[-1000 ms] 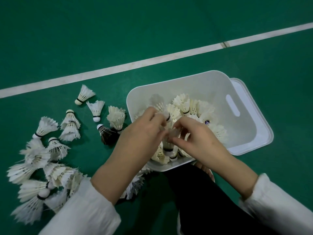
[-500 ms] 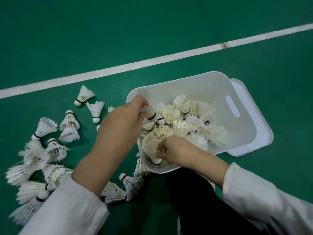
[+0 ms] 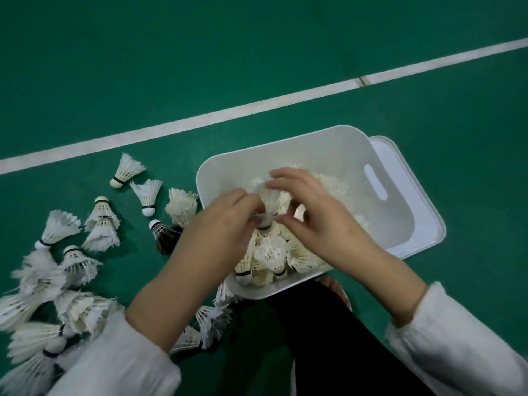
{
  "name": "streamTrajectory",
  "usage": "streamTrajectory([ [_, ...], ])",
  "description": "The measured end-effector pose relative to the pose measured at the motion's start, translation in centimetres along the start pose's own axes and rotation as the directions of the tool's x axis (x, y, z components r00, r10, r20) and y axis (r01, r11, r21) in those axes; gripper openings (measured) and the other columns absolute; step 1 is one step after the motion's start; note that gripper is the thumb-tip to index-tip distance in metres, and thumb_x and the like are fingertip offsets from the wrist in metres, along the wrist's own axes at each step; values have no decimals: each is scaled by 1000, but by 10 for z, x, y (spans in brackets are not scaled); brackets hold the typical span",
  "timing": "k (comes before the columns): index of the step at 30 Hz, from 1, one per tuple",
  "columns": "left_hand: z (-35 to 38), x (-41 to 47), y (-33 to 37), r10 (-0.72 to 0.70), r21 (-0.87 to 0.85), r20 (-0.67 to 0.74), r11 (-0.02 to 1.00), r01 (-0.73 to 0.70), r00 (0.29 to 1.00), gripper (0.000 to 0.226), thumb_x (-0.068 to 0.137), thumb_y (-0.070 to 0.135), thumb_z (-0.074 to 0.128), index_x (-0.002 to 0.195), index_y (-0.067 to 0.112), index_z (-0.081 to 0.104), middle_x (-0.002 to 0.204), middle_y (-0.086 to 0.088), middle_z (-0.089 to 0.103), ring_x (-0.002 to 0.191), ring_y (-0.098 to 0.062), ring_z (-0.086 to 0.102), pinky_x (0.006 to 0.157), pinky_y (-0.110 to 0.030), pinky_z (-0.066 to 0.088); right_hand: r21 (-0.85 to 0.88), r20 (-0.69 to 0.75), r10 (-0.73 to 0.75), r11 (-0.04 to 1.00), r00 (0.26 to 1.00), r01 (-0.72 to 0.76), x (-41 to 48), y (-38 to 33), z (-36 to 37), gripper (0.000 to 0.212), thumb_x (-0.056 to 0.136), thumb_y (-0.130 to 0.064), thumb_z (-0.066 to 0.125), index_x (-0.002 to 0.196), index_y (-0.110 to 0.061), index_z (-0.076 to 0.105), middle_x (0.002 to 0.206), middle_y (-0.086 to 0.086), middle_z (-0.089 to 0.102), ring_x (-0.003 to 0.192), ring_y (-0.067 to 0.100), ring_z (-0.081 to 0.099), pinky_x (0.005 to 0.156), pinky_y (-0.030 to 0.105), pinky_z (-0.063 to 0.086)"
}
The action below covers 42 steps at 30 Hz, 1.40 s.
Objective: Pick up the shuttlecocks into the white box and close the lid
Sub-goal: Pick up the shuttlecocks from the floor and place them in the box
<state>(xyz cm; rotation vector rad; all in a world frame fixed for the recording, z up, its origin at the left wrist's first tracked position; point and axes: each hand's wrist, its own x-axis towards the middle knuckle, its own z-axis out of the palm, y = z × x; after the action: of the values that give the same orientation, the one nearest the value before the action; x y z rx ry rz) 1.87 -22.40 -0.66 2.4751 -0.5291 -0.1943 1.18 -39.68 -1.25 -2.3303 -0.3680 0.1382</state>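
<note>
Pinching a white feathered shuttlecock (image 3: pixel 271 200) near its cork end with the left hand (image 3: pixel 225 224), above the heap (image 3: pixel 271 252) filling the smooth, round-cornered white box (image 3: pixel 314 147); curling the right hand (image 3: pixel 320 221) round its frayed skirt, forefinger across the top; working beside loose shuttlecocks (image 3: pixel 100 227) scattered on the green floor (image 3: pixel 257 52), flat lid (image 3: pixel 400 172) jutting out at the box's right

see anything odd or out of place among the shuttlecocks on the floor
One stands out: a dark-feathered shuttlecock lies on the green floor just left of the white box. It is the only dark one visible; the white shuttlecocks around it all have pale feathers.
</note>
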Motion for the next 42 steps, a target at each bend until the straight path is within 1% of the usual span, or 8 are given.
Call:
streamTrajectory([
  [3,9,0,5,72,37,20,997,-73,997,8,87,10,57,94,12,60,88,-2,57,82,-24,54,63,-35,43,-71,78,3,997,997,2,-2,6,8,21,85,-10,60,104,-17,60,110,-5,57,88,12,58,80,34,50],
  [7,9,0,5,104,-6,16,995,-104,994,12,89,15,56,99,15,62,100,2,58,85,-17,56,70,-25,40,-174,40,23,985,999,-16,-9,18,-2,4,86,-16,62,86,-13,63,94,-4,58,75,10,53,72,30,48],
  [13,2,3,3,26,69,68,997,-30,997,17,93,33,44,101,24,57,96,11,57,86,-9,54,74,-31,48,-373,-178,307,858,935,-353,-17,62,-25,9,90,-18,55,88,-10,59,89,-1,52,78,18,52,68,32,43],
  [20,-20,10,-5,16,341,330,930,-135,944,23,96,36,35,104,25,54,101,7,58,87,-13,55,74,-33,50,-486,314,600,767,736,-418,-10,96,11,21,82,-2,47,62,-10,48,65,4,48,61,19,45,50,19,32],
  [24,-53,8,-21,35,450,404,862,-232,914,23,96,38,34,104,26,52,102,9,57,89,-12,55,74,-30,49,-508,275,544,782,792,-361,-3,81,-12,27,90,-16,53,116,-12,60,117,7,62,107,23,57,90,30,45],
  [31,-100,-12,-51,46,577,444,749,-325,895,26,96,38,30,103,25,51,98,7,57,88,-14,56,65,-25,39,-477,272,183,878,945,-33,30,-13,-21,22,92,-22,48,108,-17,61,109,3,65,95,20,59,80,29,44],
  [36,-130,-40,-83,-75,534,361,834,-141,929,22,96,39,33,101,28,52,100,10,56,85,-12,53,72,-28,46,-457,476,-58,836,878,303,48,-83,23,23,93,-20,44,110,-14,58,111,5,60,98,23,58,82,32,46],
  [42,-122,-98,-151,-306,441,271,882,165,913,19,95,36,39,101,29,55,95,13,57,81,-8,54,69,-24,43,-487,625,-39,761,780,429,65,-96,100,28,90,-11,41,114,-6,54,117,13,55,105,30,57,84,38,46],
])
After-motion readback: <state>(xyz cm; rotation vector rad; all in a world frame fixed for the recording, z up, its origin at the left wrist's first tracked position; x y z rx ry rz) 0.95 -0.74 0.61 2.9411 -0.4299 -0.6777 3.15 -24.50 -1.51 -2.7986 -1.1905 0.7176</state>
